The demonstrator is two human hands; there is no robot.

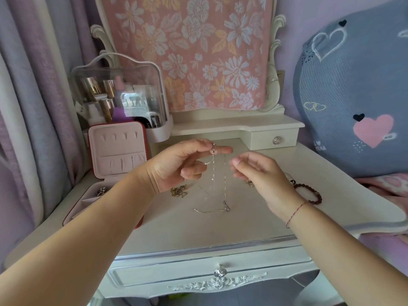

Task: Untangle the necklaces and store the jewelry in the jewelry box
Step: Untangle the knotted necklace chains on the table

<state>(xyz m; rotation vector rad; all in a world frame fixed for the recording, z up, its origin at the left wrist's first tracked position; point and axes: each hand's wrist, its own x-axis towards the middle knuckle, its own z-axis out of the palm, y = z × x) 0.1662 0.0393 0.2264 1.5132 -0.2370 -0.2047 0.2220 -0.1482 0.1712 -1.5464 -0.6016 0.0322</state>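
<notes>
Silver necklace chain is pinched near its pendant by the left grip, its tail lying on the worktop. The right grip is held released beside it. Untangling appears underway, and the strands likely need parting before the jewelry box is used.

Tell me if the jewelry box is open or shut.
Open. The jewelry box has its lid upright, pink lining and pockets showing, tray below uncovered.
</notes>
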